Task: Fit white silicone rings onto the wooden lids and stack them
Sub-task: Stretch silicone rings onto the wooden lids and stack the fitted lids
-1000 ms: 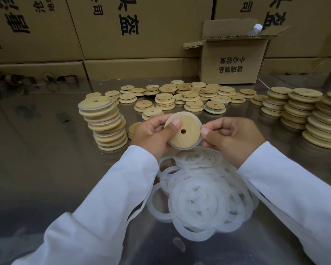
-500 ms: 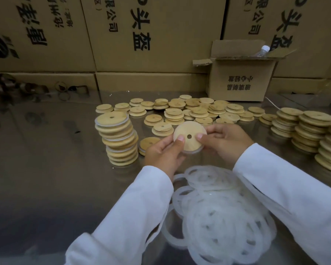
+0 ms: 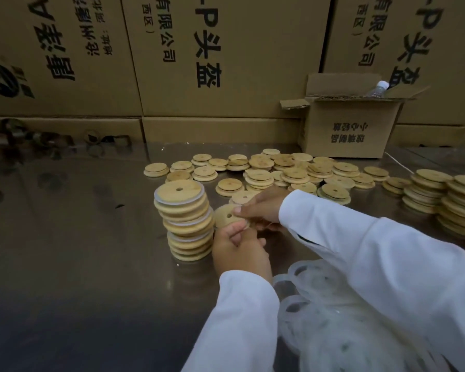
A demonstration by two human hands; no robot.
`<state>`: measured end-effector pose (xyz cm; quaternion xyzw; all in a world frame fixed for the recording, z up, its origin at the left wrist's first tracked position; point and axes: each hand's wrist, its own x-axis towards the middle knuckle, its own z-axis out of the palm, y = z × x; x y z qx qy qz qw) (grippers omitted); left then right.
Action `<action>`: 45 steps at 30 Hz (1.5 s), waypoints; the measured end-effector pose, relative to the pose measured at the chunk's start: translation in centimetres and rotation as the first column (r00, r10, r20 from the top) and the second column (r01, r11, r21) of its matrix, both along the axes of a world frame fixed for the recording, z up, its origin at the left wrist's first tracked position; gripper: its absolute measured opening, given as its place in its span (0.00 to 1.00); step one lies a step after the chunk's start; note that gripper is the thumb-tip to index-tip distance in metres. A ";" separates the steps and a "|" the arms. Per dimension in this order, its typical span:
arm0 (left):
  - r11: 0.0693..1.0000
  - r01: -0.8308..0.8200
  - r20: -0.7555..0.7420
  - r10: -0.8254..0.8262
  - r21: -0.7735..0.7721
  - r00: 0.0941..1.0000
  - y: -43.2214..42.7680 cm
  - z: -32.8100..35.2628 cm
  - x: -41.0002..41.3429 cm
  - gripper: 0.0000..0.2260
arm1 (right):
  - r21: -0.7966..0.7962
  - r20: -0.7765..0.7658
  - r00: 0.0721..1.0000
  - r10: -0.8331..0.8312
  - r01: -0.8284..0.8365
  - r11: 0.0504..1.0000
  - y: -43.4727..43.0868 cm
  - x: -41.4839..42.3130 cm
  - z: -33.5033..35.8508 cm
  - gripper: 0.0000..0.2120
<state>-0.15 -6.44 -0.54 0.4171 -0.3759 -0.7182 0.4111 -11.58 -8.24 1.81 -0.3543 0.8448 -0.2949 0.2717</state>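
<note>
Head view, and both hands are on one lid: the left grip has its fingers curled, thumb and forefinger pinching the lid's near edge. The right grip comes in from the far side, thumb pressed on the top face next to the centre hole, fingers tucked underneath. So both grips are closed on that lid, which is held tilted, clear of the desk, just beside the stack, about halfway up it. Whether lid and stack touch, I can't tell, and the blur hides whether a ring sits on it. The stack stands to the left of the hands, leaning a little, with white edges showing between its wooden discs. The rings lie in a loose translucent heap near the camera, partly under the white sleeves. Beyond the hands, loose lids are spread across the desk, some in short piles, and side stacks rise at the right edge. At the back stands a small open box with a bottle poking out, and printed cartons wall off the rear.
</note>
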 end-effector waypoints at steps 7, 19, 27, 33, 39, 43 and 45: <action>1.000 0.013 -0.007 -0.013 -0.017 1.000 0.0 -0.2 -0.1 0.12 | -0.139 -0.291 0.934 -0.208 0.174 0.975 -2.6 -2.5 -1.6 0.24; 0.996 0.082 -0.051 -0.083 -0.018 0.995 -0.4 0.0 -0.1 0.11 | 0.034 -0.454 0.874 -0.172 0.210 0.977 -1.3 -3.0 -0.3 0.22; 0.935 0.331 -0.130 -0.346 -0.123 0.929 0.2 -0.4 -0.3 0.12 | -0.470 -0.562 0.812 -0.157 -0.158 0.868 10.2 2.0 1.8 0.28; 0.758 0.446 0.081 -0.467 -0.476 0.880 1.6 -1.0 0.6 0.07 | -0.500 -0.540 0.836 -0.093 -0.231 0.835 15.1 4.9 -0.9 0.28; 0.859 0.358 -0.028 -0.394 -0.367 0.919 1.0 -1.0 0.6 0.07 | -0.605 -0.222 0.941 -0.254 0.071 0.793 16.2 1.6 -2.9 0.10; 0.896 0.332 -0.119 -0.379 -0.296 0.918 0.6 -1.0 0.7 0.06 | -0.328 -0.302 0.918 -0.256 0.152 0.932 16.0 0.2 -4.4 0.07; 0.897 0.334 -0.119 -0.380 -0.291 0.917 0.5 -1.0 0.7 0.05 | -0.237 -0.362 0.903 -0.232 0.152 0.960 16.0 0.1 -4.3 0.09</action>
